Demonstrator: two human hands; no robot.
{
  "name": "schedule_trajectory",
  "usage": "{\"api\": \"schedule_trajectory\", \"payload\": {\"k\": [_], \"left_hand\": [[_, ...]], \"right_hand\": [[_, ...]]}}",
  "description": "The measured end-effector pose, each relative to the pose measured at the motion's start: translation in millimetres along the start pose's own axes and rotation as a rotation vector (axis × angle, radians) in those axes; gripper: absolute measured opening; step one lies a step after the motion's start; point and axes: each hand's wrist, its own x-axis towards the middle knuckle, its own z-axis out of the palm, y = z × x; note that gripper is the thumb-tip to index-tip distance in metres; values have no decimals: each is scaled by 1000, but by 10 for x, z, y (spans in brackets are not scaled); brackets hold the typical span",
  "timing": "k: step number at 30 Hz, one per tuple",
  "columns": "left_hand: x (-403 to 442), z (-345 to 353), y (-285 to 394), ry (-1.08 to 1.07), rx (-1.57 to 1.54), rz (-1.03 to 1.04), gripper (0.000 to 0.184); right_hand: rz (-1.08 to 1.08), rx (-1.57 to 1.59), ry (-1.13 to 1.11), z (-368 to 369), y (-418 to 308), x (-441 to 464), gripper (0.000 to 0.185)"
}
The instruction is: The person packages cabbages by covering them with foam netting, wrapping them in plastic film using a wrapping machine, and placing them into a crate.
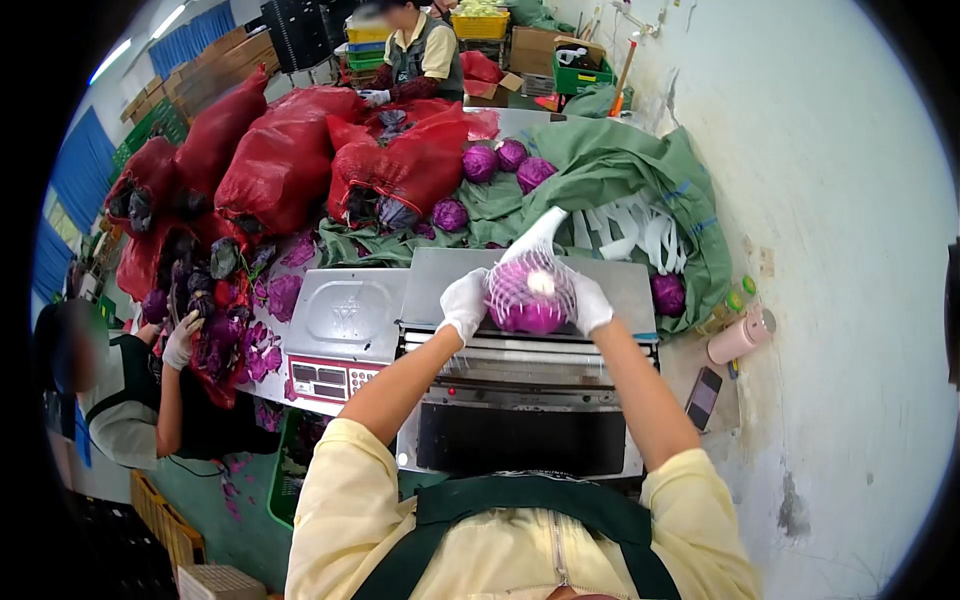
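Note:
A red cabbage (530, 315) with its pale stem end showing is inside a white foam net sleeve (540, 240), whose loose end points up and away. My left hand (464, 305), in a white glove, grips the cabbage and net from the left side. From the right side my right hand (590, 303), gloved too, closes on the same cabbage; some fingers of both hands are hidden behind it. Cabbage and hands are above a metal wrapping machine (530, 365) with rollers and a black front plate.
Left of the machine is a scale (345, 315). Red mesh sacks (280, 160) and loose cabbages (480, 163) lie beyond, with white net sleeves (635, 232) on green cloth (640, 155). A pink bottle (740, 335) and phone (704, 398) lie right. Two people work nearby.

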Motion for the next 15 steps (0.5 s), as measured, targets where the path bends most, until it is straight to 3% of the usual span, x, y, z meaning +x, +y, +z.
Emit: {"api": "schedule_trajectory", "payload": {"k": [1, 3, 4, 5, 7, 8, 9, 10, 11, 14, 15], "left_hand": [[-20, 27, -1, 44, -109, -5, 19], [-17, 141, -79, -124, -1017, -37, 19], [-153, -122, 77, -288, -1332, -241, 24], [-286, -290, 196, -437, -1468, -296, 42], [-712, -656, 377, -758, -1779, -622, 63], [-845, -596, 370, -815, -1885, -555, 71], [-948, -566, 376, -766, -1897, -671, 71], [-1057, -534, 371, -734, -1905, -636, 70], [-1126, -520, 357, -708, -1905, -591, 70], [-1329, -609, 388, -688, -1822, -662, 70], [-1379, -606, 384, -696, -1767, -682, 70]], "right_hand": [[-145, -194, 73, -108, 84, -7, 37], [-334, -486, 240, 376, -118, -495, 33], [-309, -498, 234, 391, -123, -593, 33], [-248, -330, 252, 365, -75, -712, 29], [-215, -182, 266, 842, -245, -1116, 18], [-178, -250, 169, 761, -225, -1210, 15], [-139, -313, 69, 652, -232, -1325, 13], [-114, -547, 88, 730, -326, -1454, 11], [-91, -564, 31, 781, -438, -1593, 15], [17, -143, 171, 1101, -524, -1889, 28], [31, -146, 177, 1046, -535, -1950, 28]]}}
